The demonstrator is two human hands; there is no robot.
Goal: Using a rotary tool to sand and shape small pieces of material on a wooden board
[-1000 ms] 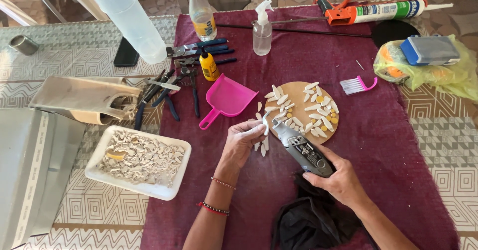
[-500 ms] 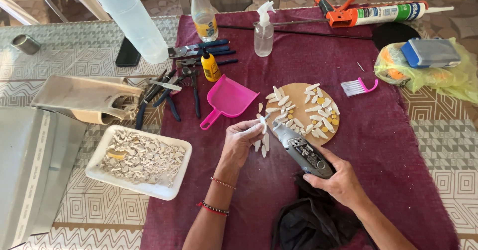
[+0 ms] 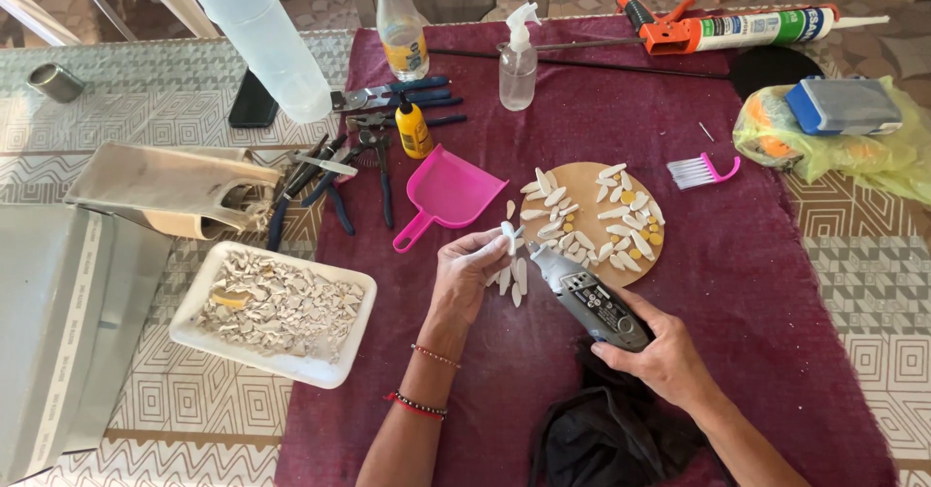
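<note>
The left hand (image 3: 465, 275) pinches a white shell piece (image 3: 507, 236) against the grey rotary tool (image 3: 588, 298) gripped by the right hand (image 3: 667, 359).

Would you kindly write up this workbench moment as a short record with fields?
Left hand: pinches a small white piece in its fingers
Right hand: grips a grey rotary tool, tip pointed toward the piece
Round wooden board: bears many white pieces and some yellow bits
Pink dustpan: lies left of the board
White tray: full of pale fragments, on the patterned surface
Maroon cloth: covers the work area
Pliers: behind the dustpan
</note>
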